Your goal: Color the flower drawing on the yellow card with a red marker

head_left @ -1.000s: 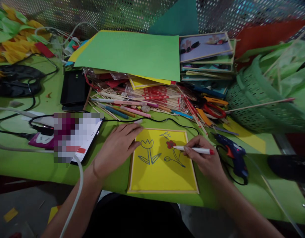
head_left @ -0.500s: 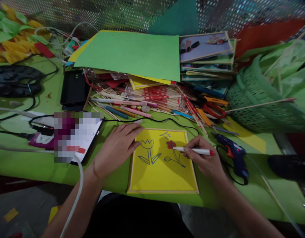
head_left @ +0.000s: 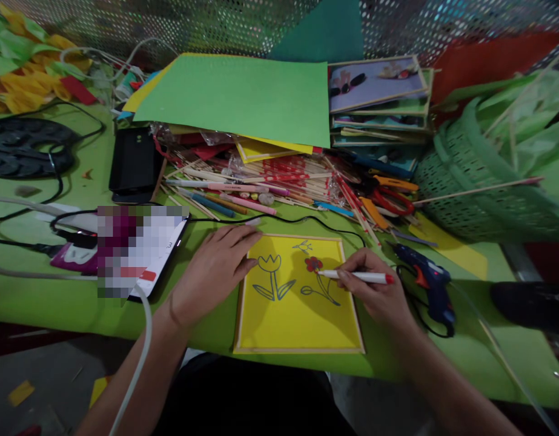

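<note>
A yellow framed card lies on the green table in front of me, with two outlined flowers drawn on it. The right flower's head is coloured red. My right hand is closed around a white marker with a red end, its tip touching the card just below the red flower head. My left hand lies flat with fingers stretched out, resting on the card's upper left corner and frame.
A phone with a blurred screen lies left of the card. Behind it are pencils and sticks, green paper sheets, stacked framed pictures, scissors, a blue glue gun and a green basket.
The marker tip shifts slightly around the red flower. Both hands stay in place.
</note>
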Available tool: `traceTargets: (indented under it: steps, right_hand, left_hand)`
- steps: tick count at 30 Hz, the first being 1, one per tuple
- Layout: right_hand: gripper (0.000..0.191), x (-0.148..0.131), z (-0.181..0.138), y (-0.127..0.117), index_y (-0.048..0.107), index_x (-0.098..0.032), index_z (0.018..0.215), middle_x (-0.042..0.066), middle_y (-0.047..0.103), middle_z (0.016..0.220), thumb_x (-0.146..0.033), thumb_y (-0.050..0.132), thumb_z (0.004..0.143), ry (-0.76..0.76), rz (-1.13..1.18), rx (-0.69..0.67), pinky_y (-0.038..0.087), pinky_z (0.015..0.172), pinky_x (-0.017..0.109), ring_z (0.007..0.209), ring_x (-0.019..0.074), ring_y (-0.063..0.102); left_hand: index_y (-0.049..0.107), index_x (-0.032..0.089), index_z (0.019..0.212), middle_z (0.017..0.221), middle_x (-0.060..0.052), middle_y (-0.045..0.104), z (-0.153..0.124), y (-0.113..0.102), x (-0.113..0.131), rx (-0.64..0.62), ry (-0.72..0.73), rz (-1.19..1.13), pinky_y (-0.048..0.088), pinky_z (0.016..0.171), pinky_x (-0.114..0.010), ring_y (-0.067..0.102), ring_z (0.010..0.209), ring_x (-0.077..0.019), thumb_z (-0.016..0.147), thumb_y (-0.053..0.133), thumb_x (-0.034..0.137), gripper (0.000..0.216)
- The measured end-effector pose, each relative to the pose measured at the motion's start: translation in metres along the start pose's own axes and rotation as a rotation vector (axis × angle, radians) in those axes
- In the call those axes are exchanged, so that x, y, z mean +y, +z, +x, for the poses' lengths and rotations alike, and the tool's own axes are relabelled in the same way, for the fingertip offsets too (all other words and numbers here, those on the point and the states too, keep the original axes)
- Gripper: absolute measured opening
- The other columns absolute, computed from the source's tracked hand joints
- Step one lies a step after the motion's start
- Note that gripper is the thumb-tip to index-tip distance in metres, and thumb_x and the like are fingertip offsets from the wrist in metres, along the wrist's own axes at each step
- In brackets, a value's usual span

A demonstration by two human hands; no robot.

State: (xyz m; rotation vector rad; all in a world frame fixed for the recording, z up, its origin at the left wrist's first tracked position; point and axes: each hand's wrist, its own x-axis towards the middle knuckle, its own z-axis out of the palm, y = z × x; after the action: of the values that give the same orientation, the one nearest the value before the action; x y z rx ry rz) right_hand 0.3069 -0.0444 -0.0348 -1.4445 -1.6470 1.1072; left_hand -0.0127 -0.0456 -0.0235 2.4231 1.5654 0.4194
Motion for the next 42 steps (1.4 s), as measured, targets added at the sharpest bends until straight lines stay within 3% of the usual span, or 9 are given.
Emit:
traceTargets:
  steps: [42]
  right_hand:
    - [0.016, -0.0038, 0.0034, 0.0018, 0.061, -0.023, 0.08, -0.001, 0.061, 0.069, -0.033, 0.071, 0.087, -0.017, -0.019, 0.058, 0.042, 0.056, 0.028, 0.061, 0.0165, 0.056]
  left_hand:
    - [0.058, 0.019, 0.14, 0.146, -0.01, 0.06, 0.0009, -0.0014, 0.001, -0.006, 0.003, -0.009, 0.047, 0.11, -0.05, 0.055, 0.132, -0.0308, 0.099, 0.058, 0.025, 0.041]
